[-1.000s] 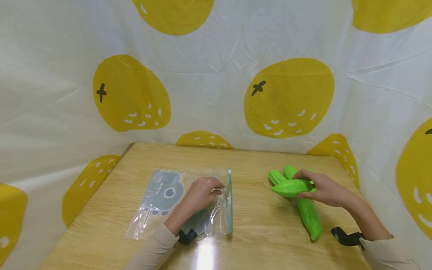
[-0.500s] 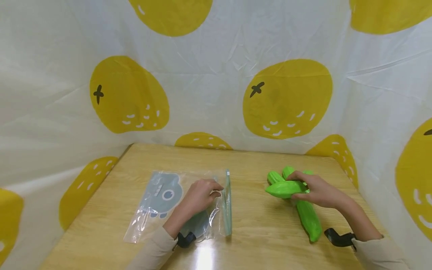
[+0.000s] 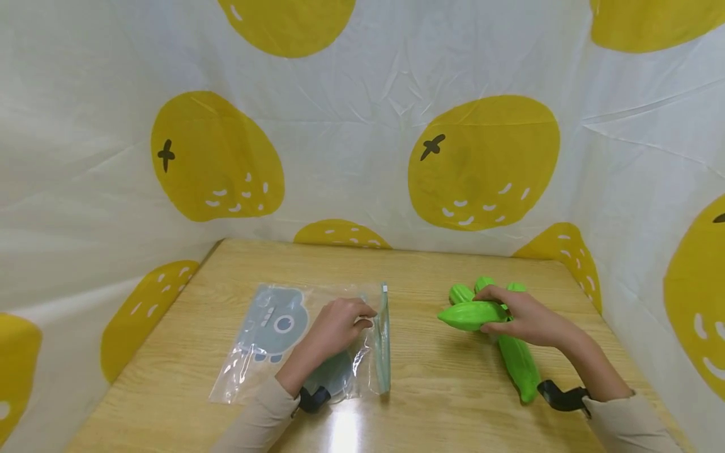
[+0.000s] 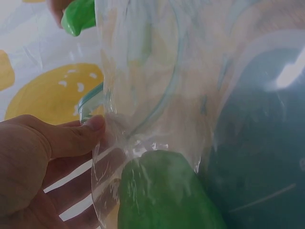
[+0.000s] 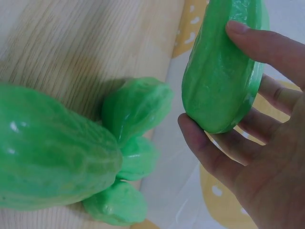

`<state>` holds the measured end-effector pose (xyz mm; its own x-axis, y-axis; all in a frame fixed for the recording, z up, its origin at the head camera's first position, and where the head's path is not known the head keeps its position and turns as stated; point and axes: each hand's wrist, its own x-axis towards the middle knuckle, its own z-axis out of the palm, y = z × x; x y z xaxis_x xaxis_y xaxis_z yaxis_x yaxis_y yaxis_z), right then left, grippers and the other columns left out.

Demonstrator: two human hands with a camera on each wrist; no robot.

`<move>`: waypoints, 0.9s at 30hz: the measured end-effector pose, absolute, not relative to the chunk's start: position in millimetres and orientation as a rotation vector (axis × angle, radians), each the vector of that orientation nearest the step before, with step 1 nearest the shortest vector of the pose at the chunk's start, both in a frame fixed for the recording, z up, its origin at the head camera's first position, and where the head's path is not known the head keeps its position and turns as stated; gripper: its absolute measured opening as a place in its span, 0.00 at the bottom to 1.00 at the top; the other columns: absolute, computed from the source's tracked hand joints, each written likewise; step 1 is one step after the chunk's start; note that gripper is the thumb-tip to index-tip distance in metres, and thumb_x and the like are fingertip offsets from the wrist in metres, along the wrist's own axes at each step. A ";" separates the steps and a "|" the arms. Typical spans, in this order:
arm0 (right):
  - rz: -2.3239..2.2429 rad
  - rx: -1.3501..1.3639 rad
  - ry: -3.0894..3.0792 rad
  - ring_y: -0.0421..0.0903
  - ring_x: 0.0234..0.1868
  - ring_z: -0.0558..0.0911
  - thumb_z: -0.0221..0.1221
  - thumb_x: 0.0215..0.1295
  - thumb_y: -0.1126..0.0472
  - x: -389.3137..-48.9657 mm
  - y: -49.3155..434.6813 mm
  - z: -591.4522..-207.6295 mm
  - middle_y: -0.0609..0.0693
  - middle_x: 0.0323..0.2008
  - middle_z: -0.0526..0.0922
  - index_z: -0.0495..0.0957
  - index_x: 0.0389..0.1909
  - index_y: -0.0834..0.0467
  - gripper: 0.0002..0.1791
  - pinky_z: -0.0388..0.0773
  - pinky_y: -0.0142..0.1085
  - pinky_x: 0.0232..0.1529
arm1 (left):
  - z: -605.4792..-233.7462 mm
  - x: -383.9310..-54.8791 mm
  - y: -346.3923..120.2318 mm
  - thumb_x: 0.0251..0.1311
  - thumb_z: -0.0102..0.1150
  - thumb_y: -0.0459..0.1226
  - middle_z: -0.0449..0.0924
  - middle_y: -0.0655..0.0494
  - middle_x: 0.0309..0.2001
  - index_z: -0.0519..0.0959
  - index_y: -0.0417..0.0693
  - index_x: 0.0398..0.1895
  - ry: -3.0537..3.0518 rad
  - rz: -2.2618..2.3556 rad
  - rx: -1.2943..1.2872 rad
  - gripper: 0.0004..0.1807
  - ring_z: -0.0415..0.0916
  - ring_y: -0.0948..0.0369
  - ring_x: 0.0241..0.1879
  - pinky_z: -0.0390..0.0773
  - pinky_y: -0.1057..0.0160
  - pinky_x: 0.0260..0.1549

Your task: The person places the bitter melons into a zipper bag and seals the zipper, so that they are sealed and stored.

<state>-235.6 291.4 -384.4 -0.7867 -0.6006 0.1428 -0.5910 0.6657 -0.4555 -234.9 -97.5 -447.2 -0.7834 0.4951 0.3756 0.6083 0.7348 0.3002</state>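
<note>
My right hand [image 3: 527, 316] holds a bright green ridged gourd [image 3: 470, 316], like a bitter melon, just above several similar gourds [image 3: 518, 365] on the table. In the right wrist view, thumb and fingers curl round the held gourd [image 5: 224, 67], away from the others [image 5: 52, 148]. My left hand [image 3: 337, 327] pinches the edge of a clear zipper bag [image 3: 235, 377], printed with a blue one-eyed monster. The bag's mouth, with a teal zip strip [image 3: 382, 346], faces right. A dark green shape [image 4: 162, 191] shows through the plastic; I cannot tell whether it lies inside.
Both the bag and the gourds are on a light wooden table [image 3: 317, 264]. A white curtain [image 3: 351, 157] with yellow fruit prints hangs behind it and along both sides. Between bag and gourds lies a stretch of wood [image 3: 425, 365].
My right hand has moved a little to the left with the gourd, showing more of the gourds behind it. The left hand and the bag have stayed nearly in place.
</note>
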 end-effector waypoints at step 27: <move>-0.709 -1.100 2.838 0.42 0.49 0.82 0.71 0.64 0.54 -245.2 251.0 -392.6 0.46 0.50 0.86 0.78 0.57 0.55 0.23 0.81 0.40 0.49 | -446.3 -233.8 -96.8 0.62 0.71 0.37 0.90 0.61 0.41 0.90 0.53 0.45 -2.678 -0.594 -0.854 0.09 0.88 0.60 0.41 0.86 0.59 0.41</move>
